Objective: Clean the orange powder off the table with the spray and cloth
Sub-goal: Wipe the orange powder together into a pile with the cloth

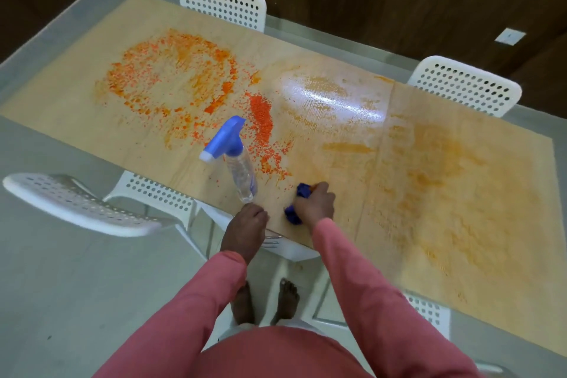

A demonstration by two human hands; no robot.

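Note:
Orange powder (171, 77) lies thick on the left half of the light wooden table (337, 49), with a dense patch (260, 113) near the middle. The right half shows smeared orange streaks (429, 169) and a wet shine. A clear spray bottle with a blue trigger head (228, 144) stands near the table's front edge. My left hand (247, 224) sits just below the bottle's base, fingers curled; whether it touches the bottle is unclear. My right hand (316, 202) grips a bunched blue cloth (296, 204) pressed on the table right of the bottle.
White perforated chairs stand around the table: two at the far side (224, 0) (466, 86), one at the near left (76, 202), one tucked under the front edge (159, 193). Grey floor surrounds the table. My bare feet (267, 301) stand at the front edge.

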